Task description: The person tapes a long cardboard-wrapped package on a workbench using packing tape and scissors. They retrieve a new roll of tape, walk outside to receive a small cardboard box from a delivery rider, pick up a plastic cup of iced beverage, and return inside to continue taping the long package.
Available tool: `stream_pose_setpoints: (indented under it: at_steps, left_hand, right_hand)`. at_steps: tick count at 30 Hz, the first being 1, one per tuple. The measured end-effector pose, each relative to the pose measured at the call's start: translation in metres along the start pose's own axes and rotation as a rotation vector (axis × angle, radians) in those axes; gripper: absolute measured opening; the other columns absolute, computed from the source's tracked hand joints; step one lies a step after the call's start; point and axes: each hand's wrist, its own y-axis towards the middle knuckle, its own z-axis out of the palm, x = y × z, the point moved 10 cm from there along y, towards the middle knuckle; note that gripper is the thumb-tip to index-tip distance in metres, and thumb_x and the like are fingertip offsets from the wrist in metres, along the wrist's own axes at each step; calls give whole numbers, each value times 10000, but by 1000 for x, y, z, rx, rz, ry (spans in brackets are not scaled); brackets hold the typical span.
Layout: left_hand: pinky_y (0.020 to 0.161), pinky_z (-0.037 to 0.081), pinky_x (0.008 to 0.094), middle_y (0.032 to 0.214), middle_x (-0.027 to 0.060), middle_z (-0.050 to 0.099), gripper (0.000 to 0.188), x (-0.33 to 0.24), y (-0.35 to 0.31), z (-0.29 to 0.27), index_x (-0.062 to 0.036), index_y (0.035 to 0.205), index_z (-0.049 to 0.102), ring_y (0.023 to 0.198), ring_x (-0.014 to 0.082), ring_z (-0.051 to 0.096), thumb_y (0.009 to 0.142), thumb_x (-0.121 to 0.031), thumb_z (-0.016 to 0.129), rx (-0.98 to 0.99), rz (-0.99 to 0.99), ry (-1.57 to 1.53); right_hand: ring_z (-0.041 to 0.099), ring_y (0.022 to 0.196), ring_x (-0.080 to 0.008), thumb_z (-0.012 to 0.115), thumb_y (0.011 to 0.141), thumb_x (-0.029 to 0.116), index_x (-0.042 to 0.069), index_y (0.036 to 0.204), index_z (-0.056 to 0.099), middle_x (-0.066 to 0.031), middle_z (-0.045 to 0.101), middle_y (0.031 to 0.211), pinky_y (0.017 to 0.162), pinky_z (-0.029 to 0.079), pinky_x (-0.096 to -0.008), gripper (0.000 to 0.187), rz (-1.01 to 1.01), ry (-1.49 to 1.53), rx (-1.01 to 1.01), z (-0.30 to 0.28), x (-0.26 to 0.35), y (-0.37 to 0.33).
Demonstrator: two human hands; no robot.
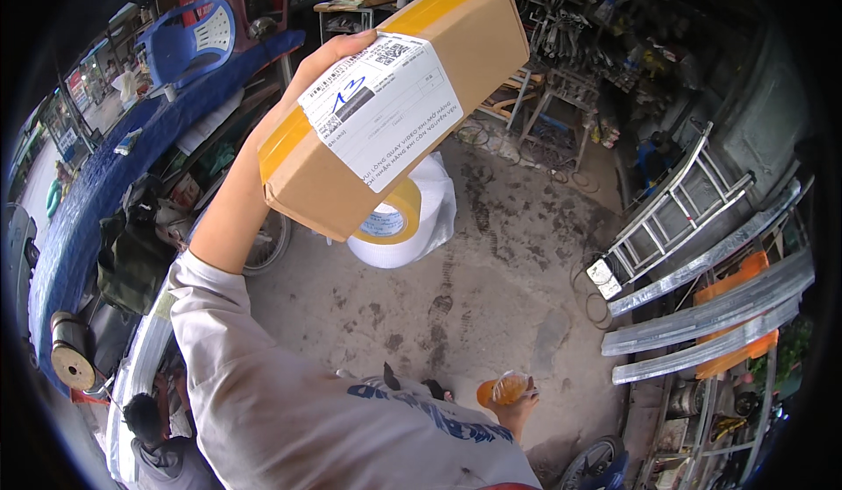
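Observation:
My left hand is raised and grips a long cardboard box from its far left side; most of its fingers are hidden behind the box. Yellow tape runs along the box, and a white shipping label covers part of the upper face. Behind and below the box, a roll of yellow packing tape rests on a white roll or bundle. Low down, my right hand is closed round an orange, partly clear plastic object, whose kind I cannot make out.
An aluminium ladder and long metal profiles line the right wall. Cluttered racks fill the back. To the left are a blue plastic chair, a wire spool and a crouching person. Concrete floor lies between.

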Motion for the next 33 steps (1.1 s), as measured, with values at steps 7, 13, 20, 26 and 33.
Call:
stream_pose_setpoints:
  at_steps: [7, 13, 20, 26, 33]
  left_hand:
    - [589, 601, 232, 996, 136, 738, 406, 3, -3, 8, 25, 1161, 652, 800, 155, 740, 896, -282, 663, -85, 3, 130]
    - [635, 614, 243, 1015, 159, 729, 411, 18, 1, 26, 35, 1195, 613, 826, 171, 740, 901, -249, 659, -70, -71, 65]
    - [655, 610, 240, 1030, 158, 725, 446, 32, 6, 23, 37, 1205, 601, 825, 160, 739, 900, -284, 656, -101, -113, 95]
    - [752, 605, 276, 1102, 174, 702, 500, 50, 15, 24, 27, 1269, 556, 899, 181, 729, 899, -295, 654, -92, -212, 20]
    - [736, 596, 284, 1058, 187, 706, 545, 62, 16, 17, 94, 1216, 571, 848, 202, 731, 884, -327, 672, -275, -214, 267]
  right_hand:
    - [445, 1064, -387, 919, 385, 316, -42, 1397, 363, -234, 472, 1141, 918, 396, -483, 1209, 35, -37, 38, 1, -2, 2]
    - [455, 1048, -387, 923, 367, 326, -49, 1386, 386, -218, 497, 1112, 924, 389, -468, 1211, 30, -47, 36, 1, 0, 1]
    - [465, 1093, -385, 911, 368, 321, -63, 1371, 410, -221, 517, 1151, 962, 386, -461, 1184, 34, -58, 7, 1, -5, -1]
    - [427, 1196, -412, 939, 343, 307, -20, 1388, 402, -235, 455, 1270, 1025, 371, -492, 1220, 133, 24, 54, 17, -36, 1]
    - [435, 1189, -416, 897, 443, 430, -28, 1373, 407, -249, 467, 1263, 1012, 383, -491, 1146, 173, -84, 76, 27, -49, 11]
